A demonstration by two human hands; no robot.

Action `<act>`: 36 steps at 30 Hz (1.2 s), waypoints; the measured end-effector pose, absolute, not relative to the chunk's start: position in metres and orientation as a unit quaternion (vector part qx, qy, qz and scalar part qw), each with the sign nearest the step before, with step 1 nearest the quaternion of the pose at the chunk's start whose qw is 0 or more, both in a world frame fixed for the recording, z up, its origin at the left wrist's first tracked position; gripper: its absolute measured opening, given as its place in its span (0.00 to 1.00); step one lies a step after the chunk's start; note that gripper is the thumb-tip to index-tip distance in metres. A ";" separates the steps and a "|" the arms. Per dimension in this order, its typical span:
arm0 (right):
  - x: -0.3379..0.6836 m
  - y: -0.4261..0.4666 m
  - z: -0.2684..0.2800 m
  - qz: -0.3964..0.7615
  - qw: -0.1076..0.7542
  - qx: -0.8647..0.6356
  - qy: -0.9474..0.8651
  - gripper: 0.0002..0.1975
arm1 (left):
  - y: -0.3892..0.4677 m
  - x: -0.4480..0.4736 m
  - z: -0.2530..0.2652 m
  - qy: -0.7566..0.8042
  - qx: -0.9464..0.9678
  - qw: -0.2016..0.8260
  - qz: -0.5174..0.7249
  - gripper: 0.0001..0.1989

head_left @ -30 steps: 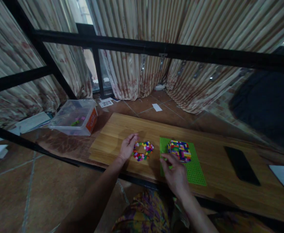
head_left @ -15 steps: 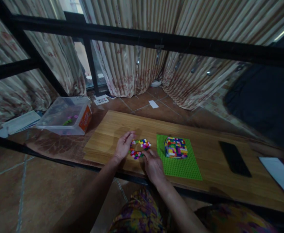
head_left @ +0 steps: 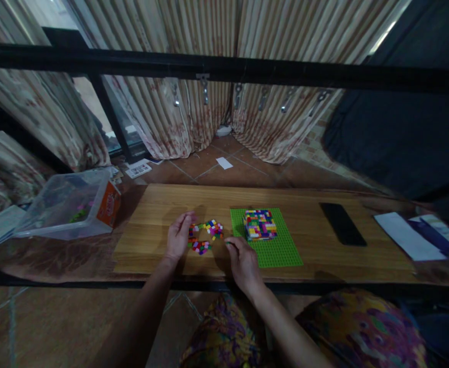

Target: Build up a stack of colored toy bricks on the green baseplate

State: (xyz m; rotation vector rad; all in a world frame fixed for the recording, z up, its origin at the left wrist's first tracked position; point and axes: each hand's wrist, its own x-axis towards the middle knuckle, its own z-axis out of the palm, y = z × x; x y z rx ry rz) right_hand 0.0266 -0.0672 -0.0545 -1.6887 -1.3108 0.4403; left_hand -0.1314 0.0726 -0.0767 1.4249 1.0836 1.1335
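Loose toy bricks [head_left: 212,225] of many colours lie in a broken ring on the wooden board. At the ring's left side rests my left hand [head_left: 178,236], its fingers loosely stretched and nothing visible in them. My right hand [head_left: 243,260] is to the right of the ring, thumb and fingertips pinched on a small dark green brick [head_left: 228,242], mostly covered by the fingers. Just beyond it, a block built of multicoloured bricks [head_left: 260,225] stands on a green studded baseplate [head_left: 281,255].
A clear plastic box [head_left: 63,204] with an orange label and some pieces inside stands left of the wooden board [head_left: 143,204]. On the right lie a black phone-like slab [head_left: 343,224] and white papers [head_left: 408,236]. A dark metal bar [head_left: 132,62] crosses before the curtains.
My right hand has drawn away from the ring toward the baseplate, now pinching a green brick. My left hand stays beside the ring. The camera view has turned to the right.
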 end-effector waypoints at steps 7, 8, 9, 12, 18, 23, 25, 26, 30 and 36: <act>0.031 -0.077 -0.050 0.227 0.553 -0.673 -0.436 0.11 | 0.073 -0.132 -0.076 0.448 0.590 0.481 0.470 0.22; 0.033 -0.079 -0.050 0.236 0.567 -0.673 -0.411 0.11 | 0.073 -0.132 -0.075 0.447 0.591 0.479 0.470 0.22; 0.036 -0.081 -0.049 0.243 0.580 -0.674 -0.389 0.12 | 0.073 -0.132 -0.073 0.448 0.592 0.478 0.469 0.21; 0.051 -0.086 -0.048 0.243 0.610 -0.675 -0.337 0.13 | 0.072 -0.131 -0.071 0.448 0.595 0.479 0.465 0.21; 0.098 -0.093 -0.043 0.183 0.657 -0.686 -0.252 0.17 | 0.071 -0.131 -0.071 0.446 0.590 0.482 0.470 0.23; 0.115 -0.094 -0.038 0.176 0.644 -0.708 -0.232 0.16 | 0.071 -0.131 -0.070 0.450 0.592 0.482 0.465 0.22; 0.115 -0.092 -0.038 0.184 0.636 -0.715 -0.225 0.16 | 0.072 -0.131 -0.071 0.450 0.595 0.480 0.463 0.21; 0.115 -0.091 -0.039 0.187 0.633 -0.717 -0.225 0.16 | 0.072 -0.131 -0.072 0.449 0.595 0.479 0.463 0.21; 0.119 -0.085 -0.042 0.190 0.615 -0.727 -0.238 0.17 | 0.072 -0.130 -0.072 0.450 0.593 0.481 0.463 0.20; 0.124 -0.084 -0.034 0.160 0.562 -0.759 -0.287 0.14 | 0.071 -0.128 -0.068 0.453 0.593 0.477 0.465 0.19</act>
